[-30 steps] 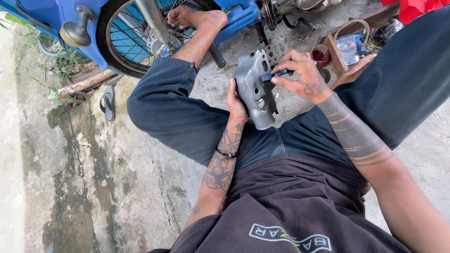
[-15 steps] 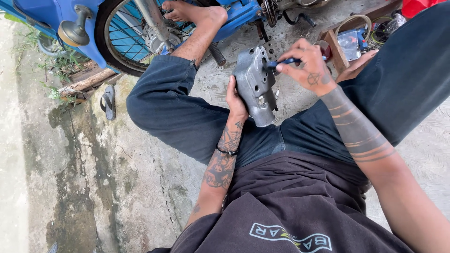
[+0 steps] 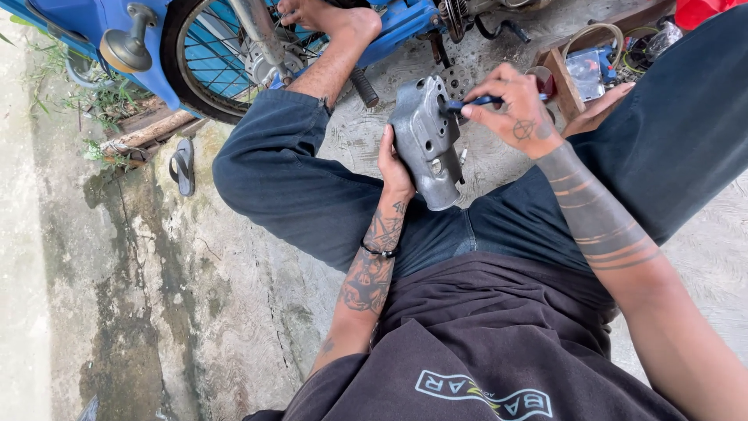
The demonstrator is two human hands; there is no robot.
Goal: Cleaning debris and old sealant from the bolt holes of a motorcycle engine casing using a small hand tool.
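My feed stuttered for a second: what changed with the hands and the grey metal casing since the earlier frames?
Little changed. The right hand with the blue-handled tool shifted slightly up along the grey cast-metal casing. The left hand still supports the casing from below, over the lap. Nothing was let go.

This is an open-air repair spot for motorbikes, set up on the ground instead of inside a fitted shop. The floor is rough, stained concrete (image 3: 195, 312) with weeds (image 3: 93, 101) growing at its far left edge. A blue motorbike (image 3: 389, 23) stands at the far edge, its spoked wheel (image 3: 210, 62) and round mirror (image 3: 125, 48) in view. A wooden box of oddments (image 3: 592, 62) sits at the far right, and a flip-flop sandal (image 3: 184, 165) lies on the concrete near the wheel.
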